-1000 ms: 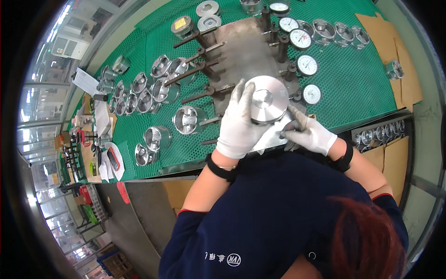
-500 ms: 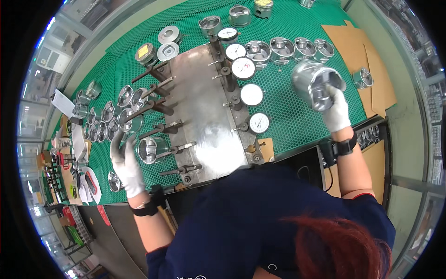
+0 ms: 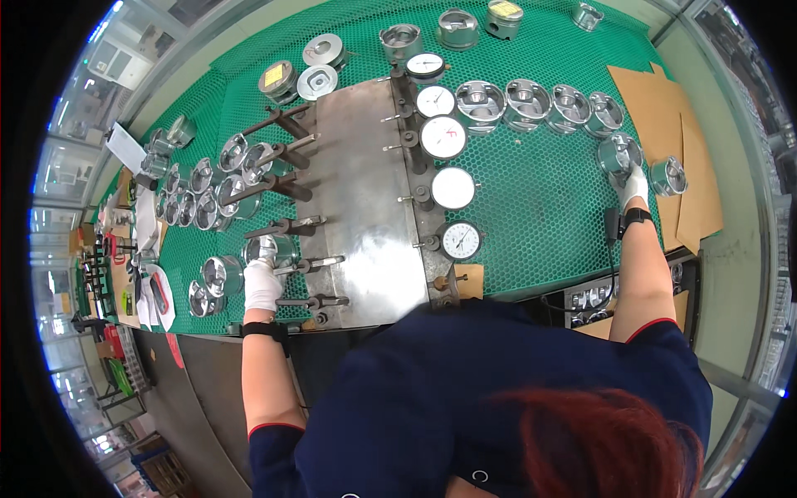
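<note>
My right hand (image 3: 633, 187), in a white glove, is closed on the near side of a metal piston (image 3: 619, 153), its hollow end facing up. This piston is at the right, just nearer than the end of a row of similar pistons (image 3: 528, 101). At the left, my gloved left hand (image 3: 262, 287) grips the near rim of another piston (image 3: 271, 247), beside the steel plate fixture (image 3: 357, 207). Its fingertips are partly hidden at the rim. Two more pistons, one of them a near piston (image 3: 222, 275), stand just left of that hand.
Dial gauges (image 3: 453, 188) line the fixture's right side, and dark clamp arms (image 3: 286, 226) jut from its left. Several pistons (image 3: 204, 209) cluster at the left on the green mat (image 3: 531, 220). Cardboard (image 3: 664, 124) lies at the right, with a single piston (image 3: 669, 176) on it.
My right hand has brought its piston down to the mat, farther right. My left hand, open before, has moved right and nearer me and closed on the piston beside the fixture. The view shifted slightly.
</note>
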`<state>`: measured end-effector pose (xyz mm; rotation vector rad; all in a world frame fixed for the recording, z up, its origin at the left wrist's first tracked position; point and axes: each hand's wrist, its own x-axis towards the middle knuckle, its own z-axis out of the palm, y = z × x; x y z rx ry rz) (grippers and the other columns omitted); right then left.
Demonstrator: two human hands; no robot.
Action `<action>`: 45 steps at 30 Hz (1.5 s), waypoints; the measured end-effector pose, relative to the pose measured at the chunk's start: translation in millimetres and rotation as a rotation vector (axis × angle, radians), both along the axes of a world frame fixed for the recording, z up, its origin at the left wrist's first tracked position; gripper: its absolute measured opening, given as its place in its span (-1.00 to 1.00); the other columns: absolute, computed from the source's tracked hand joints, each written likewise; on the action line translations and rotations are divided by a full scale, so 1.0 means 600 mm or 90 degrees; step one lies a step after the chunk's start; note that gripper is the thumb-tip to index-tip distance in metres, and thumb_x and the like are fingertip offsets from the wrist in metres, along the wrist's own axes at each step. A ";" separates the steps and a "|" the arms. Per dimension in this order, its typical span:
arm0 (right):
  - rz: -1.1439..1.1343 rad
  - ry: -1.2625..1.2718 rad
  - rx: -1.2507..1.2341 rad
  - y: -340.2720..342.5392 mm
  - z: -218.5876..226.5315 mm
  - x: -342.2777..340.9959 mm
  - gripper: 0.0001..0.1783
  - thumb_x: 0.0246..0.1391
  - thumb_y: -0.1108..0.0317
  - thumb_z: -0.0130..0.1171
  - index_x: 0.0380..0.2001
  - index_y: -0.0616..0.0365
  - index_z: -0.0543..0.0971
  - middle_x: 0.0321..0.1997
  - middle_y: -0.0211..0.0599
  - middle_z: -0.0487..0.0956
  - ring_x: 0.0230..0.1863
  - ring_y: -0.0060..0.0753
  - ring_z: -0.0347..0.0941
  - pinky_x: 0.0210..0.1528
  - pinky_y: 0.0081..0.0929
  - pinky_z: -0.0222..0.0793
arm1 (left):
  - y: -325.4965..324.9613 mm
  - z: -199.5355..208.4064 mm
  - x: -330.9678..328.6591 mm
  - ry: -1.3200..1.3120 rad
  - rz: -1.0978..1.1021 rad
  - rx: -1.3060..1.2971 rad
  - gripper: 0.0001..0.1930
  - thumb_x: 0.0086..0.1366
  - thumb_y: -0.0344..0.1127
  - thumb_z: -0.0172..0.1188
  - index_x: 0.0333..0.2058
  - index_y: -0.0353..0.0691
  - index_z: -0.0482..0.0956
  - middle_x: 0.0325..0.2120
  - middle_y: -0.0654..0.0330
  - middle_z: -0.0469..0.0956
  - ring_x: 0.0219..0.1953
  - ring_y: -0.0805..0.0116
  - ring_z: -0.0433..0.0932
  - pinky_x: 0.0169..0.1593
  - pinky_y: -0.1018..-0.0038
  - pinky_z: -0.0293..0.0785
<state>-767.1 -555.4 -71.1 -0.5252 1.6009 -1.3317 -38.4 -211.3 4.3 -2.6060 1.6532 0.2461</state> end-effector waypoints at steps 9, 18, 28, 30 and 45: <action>0.308 0.483 -0.335 0.180 0.085 0.105 -0.39 0.35 0.10 0.01 0.32 0.26 0.29 0.30 -0.07 0.38 0.11 -0.20 0.52 0.14 -0.30 0.48 | 0.081 0.030 0.060 0.206 0.293 -0.179 -0.40 0.32 0.09 0.16 -0.04 -0.47 0.58 -0.26 -0.23 0.65 -0.17 -0.11 0.65 -0.07 0.18 0.52; 0.763 0.075 -0.302 0.380 0.336 0.511 -0.56 0.33 0.36 0.03 0.22 0.28 0.42 0.00 -0.12 0.61 -0.15 -0.36 0.62 -0.02 -0.42 0.55 | 0.125 0.243 -0.065 0.771 0.280 -0.509 -0.75 0.31 -0.38 0.17 -0.08 -0.35 0.62 -0.28 0.09 0.67 -0.22 0.26 0.64 -0.11 0.43 0.54; 0.847 0.400 -0.523 0.452 0.318 0.645 0.27 -0.36 0.23 0.61 0.39 0.31 0.09 0.33 0.08 0.28 0.36 0.06 0.22 0.41 -0.22 0.14 | 0.068 0.218 -0.203 0.836 0.094 -0.187 -0.65 0.34 -0.42 0.11 0.05 -0.46 0.46 -0.12 0.07 0.60 -0.07 0.39 0.57 0.00 0.47 0.52; 0.865 0.511 -0.469 0.445 0.340 0.643 0.23 -0.37 0.21 0.60 0.38 0.26 0.13 0.26 0.10 0.34 0.28 0.13 0.30 0.33 -0.20 0.24 | 0.057 0.207 -0.196 0.543 -0.147 -0.235 -0.45 0.17 -0.48 0.22 0.16 -0.44 0.34 -0.04 -0.12 0.53 0.02 0.06 0.55 0.10 0.32 0.48; 0.873 0.120 0.050 0.474 0.300 0.580 0.00 0.08 0.32 0.33 0.43 0.38 -0.01 -0.09 -0.03 0.62 -0.09 -0.24 0.59 0.00 -0.40 0.50 | -0.026 0.142 -0.260 0.378 -0.360 -0.395 -0.03 -0.13 -0.24 0.59 0.25 -0.30 0.25 0.08 -0.19 0.41 0.10 -0.22 0.43 0.15 0.10 0.44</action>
